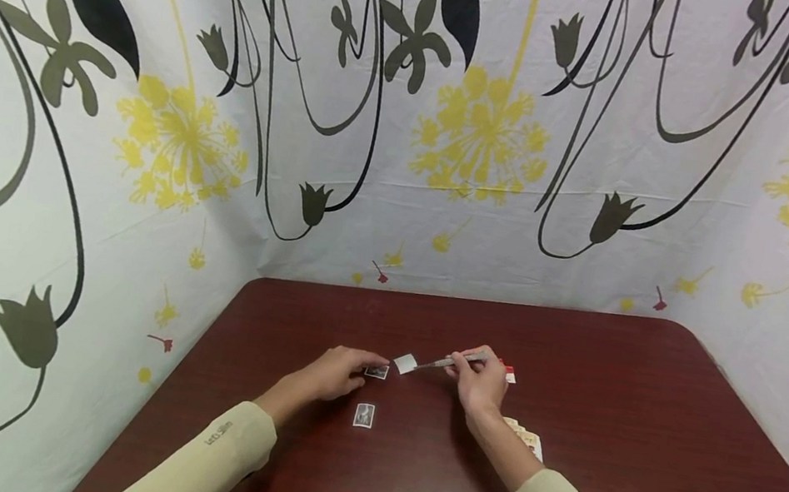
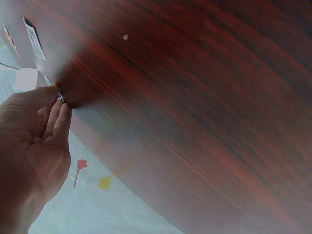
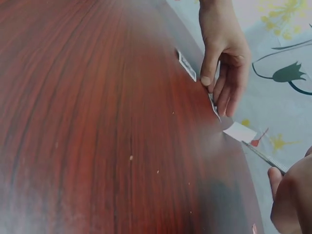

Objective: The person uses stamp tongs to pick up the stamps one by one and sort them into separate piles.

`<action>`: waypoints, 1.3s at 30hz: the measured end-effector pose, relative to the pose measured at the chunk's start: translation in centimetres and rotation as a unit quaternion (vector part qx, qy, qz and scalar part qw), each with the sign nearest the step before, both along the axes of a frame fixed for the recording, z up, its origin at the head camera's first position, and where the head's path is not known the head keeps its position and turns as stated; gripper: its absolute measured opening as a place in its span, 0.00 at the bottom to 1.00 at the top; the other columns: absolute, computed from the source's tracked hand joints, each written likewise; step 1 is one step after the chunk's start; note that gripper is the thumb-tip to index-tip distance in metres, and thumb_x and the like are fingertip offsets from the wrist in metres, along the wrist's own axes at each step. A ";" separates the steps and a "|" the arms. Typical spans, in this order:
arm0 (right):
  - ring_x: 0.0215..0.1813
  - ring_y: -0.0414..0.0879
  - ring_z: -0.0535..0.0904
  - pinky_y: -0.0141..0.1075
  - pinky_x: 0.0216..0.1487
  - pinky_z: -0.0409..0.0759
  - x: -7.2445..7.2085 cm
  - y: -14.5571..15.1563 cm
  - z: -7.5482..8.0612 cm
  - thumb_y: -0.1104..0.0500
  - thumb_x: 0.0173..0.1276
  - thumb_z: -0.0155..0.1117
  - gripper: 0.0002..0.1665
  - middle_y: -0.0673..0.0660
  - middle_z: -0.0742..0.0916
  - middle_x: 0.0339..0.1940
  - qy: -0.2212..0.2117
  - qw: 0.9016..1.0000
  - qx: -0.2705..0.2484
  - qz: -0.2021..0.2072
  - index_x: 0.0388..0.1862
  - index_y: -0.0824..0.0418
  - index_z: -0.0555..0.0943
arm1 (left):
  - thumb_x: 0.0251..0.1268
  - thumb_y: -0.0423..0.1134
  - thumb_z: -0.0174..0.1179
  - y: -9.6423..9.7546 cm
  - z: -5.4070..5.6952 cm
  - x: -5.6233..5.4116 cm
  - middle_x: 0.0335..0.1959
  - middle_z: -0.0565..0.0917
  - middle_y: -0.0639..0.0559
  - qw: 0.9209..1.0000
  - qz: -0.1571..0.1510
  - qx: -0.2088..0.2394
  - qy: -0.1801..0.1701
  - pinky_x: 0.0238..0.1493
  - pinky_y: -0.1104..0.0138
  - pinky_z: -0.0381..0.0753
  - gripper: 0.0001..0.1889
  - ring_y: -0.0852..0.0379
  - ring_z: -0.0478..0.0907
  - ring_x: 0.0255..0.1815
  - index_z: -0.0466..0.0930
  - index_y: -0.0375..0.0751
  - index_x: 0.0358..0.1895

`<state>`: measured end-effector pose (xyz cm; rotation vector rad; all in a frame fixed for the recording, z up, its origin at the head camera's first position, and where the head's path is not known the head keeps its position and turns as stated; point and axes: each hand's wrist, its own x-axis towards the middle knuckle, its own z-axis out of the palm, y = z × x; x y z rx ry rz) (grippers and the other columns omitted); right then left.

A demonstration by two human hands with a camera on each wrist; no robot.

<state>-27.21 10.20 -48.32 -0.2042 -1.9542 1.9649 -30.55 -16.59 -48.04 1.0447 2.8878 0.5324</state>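
Observation:
My right hand (image 1: 481, 383) holds a pair of metal tweezers (image 1: 454, 361) like a pen. At their tips is a small white paper square (image 1: 405, 363), tilted and apparently just above the table. Close to its left, my left hand (image 1: 339, 371) has thumb and fingertips at the edges of a small stamp-like picture (image 1: 377, 371), grey with a white border. In the right wrist view that picture (image 3: 214, 106) shows between the thumb and the fingers, partly hidden. A second stamp-like picture (image 1: 364, 415) lies flat on the table nearer to me.
The dark red wooden table (image 1: 611, 428) has rounded far corners and meets a patterned cloth wall (image 1: 362, 258). Beside the right forearm lie several overlapping beige pieces (image 1: 523, 437). A red and white item (image 1: 509, 374) lies behind the right hand, partly hidden.

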 end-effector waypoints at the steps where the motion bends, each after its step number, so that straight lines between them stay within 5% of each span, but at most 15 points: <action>1: 0.32 0.46 0.91 0.42 0.41 0.89 0.0 0.0 0.0 0.72 0.72 0.71 0.05 0.71 0.91 0.38 0.013 1.000 0.023 -0.001 0.38 0.73 0.81 | 0.72 0.26 0.66 0.0 0.0 0.0 0.65 0.85 0.49 1.000 0.002 0.000 -0.003 0.66 0.52 0.79 0.25 0.48 0.80 0.67 0.83 0.46 0.69; 6: 0.37 0.55 0.92 0.37 0.41 0.89 0.0 0.2 -0.1 0.70 0.71 0.72 0.05 0.65 0.92 0.37 0.099 0.988 0.116 0.011 0.38 0.69 0.83 | 0.73 0.26 0.66 0.0 0.1 0.0 0.64 0.85 0.49 1.000 0.009 0.004 -0.016 0.67 0.52 0.79 0.21 0.49 0.80 0.67 0.85 0.44 0.65; 10: 0.37 0.50 0.91 0.26 0.35 0.81 0.2 0.2 -0.2 0.67 0.70 0.74 0.05 0.56 0.92 0.34 0.152 0.972 0.181 0.017 0.38 0.64 0.84 | 0.73 0.26 0.66 0.1 0.3 0.2 0.65 0.85 0.48 1.000 0.014 0.006 -0.023 0.66 0.52 0.79 0.20 0.49 0.80 0.67 0.85 0.44 0.65; 16: 0.32 0.46 0.88 0.25 0.31 0.73 0.8 0.3 -0.4 0.67 0.69 0.76 0.06 0.51 0.92 0.32 0.198 0.952 0.232 0.023 0.37 0.61 0.85 | 0.72 0.26 0.67 0.2 0.4 0.2 0.65 0.85 0.49 1.000 0.013 0.004 -0.021 0.66 0.52 0.79 0.20 0.49 0.80 0.67 0.86 0.44 0.64; 25: 0.34 0.49 0.89 0.23 0.35 0.78 1.2 0.7 -0.8 0.67 0.69 0.75 0.07 0.55 0.92 0.33 0.156 0.966 0.206 0.025 0.37 0.64 0.83 | 0.73 0.27 0.66 0.2 0.3 0.3 0.66 0.85 0.50 0.999 0.021 -0.001 -0.029 0.67 0.53 0.78 0.20 0.49 0.79 0.69 0.86 0.46 0.65; 33: 0.36 0.56 0.92 0.33 0.37 0.88 1.0 1.1 -1.2 0.69 0.69 0.75 0.07 0.63 0.92 0.34 0.078 0.986 0.143 0.027 0.36 0.67 0.82 | 0.73 0.27 0.66 0.2 0.2 0.3 0.65 0.85 0.51 0.999 0.017 0.002 -0.028 0.68 0.53 0.78 0.23 0.50 0.79 0.69 0.84 0.49 0.67; 39: 0.31 0.50 0.92 0.33 0.37 0.88 1.7 0.8 -0.6 0.68 0.69 0.76 0.08 0.64 0.92 0.32 0.047 0.991 0.120 0.038 0.37 0.69 0.82 | 0.73 0.26 0.65 0.3 0.4 0.2 0.66 0.84 0.52 1.000 0.010 0.003 -0.026 0.67 0.52 0.78 0.26 0.50 0.79 0.69 0.82 0.53 0.70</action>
